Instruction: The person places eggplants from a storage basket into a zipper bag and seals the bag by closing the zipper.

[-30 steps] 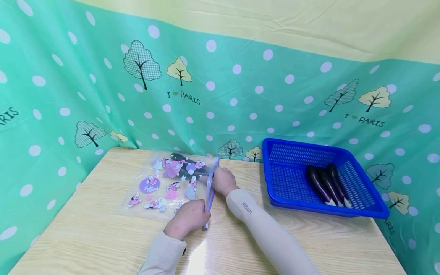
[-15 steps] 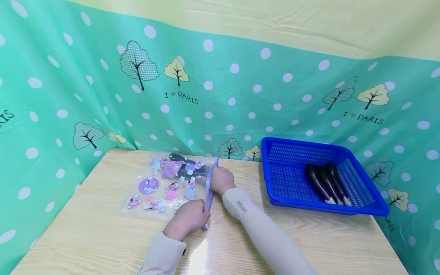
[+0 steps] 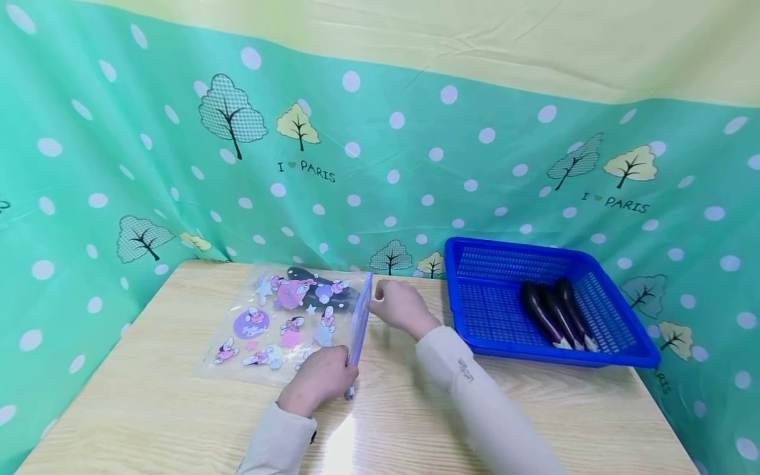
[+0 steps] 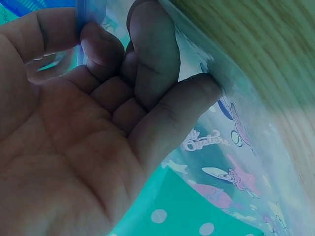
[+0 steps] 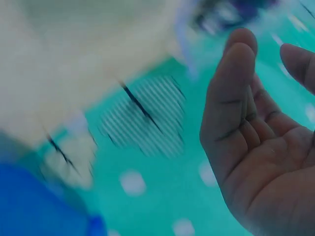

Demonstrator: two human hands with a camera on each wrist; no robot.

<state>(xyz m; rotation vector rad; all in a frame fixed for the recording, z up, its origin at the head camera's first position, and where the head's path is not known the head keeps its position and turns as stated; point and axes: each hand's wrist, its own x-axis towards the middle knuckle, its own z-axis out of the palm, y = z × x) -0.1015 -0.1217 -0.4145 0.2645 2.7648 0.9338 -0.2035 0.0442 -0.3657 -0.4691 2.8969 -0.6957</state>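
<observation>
A clear zip bag (image 3: pixel 251 323) with pink and purple cartoon prints lies flat on the table, its purple zip edge to the right. Inside it, along the far side, is a dark eggplant (image 3: pixel 313 297) seen through the plastic. My left hand (image 3: pixel 320 376) pinches the near part of the zip edge; in the left wrist view its thumb and index finger (image 4: pixel 58 30) meet at the purple strip. Beside the far end of the bag's mouth, my right hand (image 3: pixel 404 307) holds nothing. Its fingers (image 5: pixel 229 93) are bent loosely, apart from the thumb, in the right wrist view.
A blue plastic basket (image 3: pixel 564 359) stands at the right of the table, with several dark purple eggplants (image 3: pixel 555 313) lying in its right part. Behind the wooden table (image 3: pixel 142 389) hangs a green dotted cloth (image 3: pixel 320 227) with tree prints.
My right hand has drawn back to the right out of the bag's mouth, leaving the eggplant inside. The left hand keeps its pinch on the zip edge.
</observation>
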